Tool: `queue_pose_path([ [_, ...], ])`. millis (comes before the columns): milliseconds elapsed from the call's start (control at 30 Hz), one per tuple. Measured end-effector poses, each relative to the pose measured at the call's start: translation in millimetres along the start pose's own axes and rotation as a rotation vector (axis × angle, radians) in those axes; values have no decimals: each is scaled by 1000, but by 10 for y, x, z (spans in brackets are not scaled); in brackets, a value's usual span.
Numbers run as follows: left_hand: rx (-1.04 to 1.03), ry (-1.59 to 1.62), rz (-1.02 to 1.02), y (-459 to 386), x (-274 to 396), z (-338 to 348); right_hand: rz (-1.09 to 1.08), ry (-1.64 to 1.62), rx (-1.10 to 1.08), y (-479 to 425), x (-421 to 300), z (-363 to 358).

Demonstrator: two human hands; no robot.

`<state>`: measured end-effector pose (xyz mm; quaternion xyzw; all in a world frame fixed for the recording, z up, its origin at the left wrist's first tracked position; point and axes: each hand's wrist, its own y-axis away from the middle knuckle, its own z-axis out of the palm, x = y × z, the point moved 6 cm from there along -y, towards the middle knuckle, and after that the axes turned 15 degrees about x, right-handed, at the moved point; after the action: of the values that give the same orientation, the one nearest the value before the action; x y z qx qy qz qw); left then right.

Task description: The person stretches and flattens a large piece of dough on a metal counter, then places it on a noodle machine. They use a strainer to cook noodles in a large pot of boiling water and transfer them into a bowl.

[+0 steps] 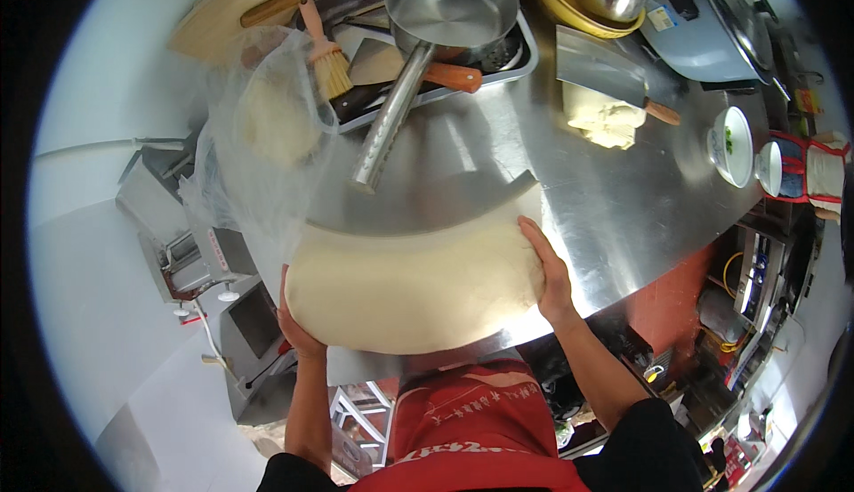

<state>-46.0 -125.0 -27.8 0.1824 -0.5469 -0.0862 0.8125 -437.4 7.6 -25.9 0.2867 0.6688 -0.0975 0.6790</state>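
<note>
A wide, smooth slab of pale dough (413, 292) lies along the near edge of the stainless steel table (600, 225). Its near side looks thick and rounded, while a thinner flap runs back to a curved far edge. My left hand (300, 332) holds the left end, with the fingers against its side. At the opposite end my right hand (550, 272) rests on the dough, thumb side toward its far corner. The undersides of both ends are hidden.
Beyond the dough, a steel saucepan (454, 5) sits over a tray (530, 45) with a pastry brush (327, 58) and scraper (377, 61). A plastic bag (280, 111) lies left. A cleaver (600, 65) covers part of another dough piece (600, 121). Bowls (730, 148) stand right.
</note>
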Motion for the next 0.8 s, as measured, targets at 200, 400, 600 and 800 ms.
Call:
queue_pose_path([
  [200, 53, -685, 247, 56, -25, -142, 100, 22, 98, 112, 169, -85],
  [400, -133, -588, 100, -119, 145, -118, 169, 38, 46, 26, 152, -143],
  [600, -352, -971, 306, -375, 481, 417, -96, 165, -12, -43, 24, -77],
  [800, -319, -1066, 422, -314, 261, 328, -147, 225, 75, 147, 76, -123],
])
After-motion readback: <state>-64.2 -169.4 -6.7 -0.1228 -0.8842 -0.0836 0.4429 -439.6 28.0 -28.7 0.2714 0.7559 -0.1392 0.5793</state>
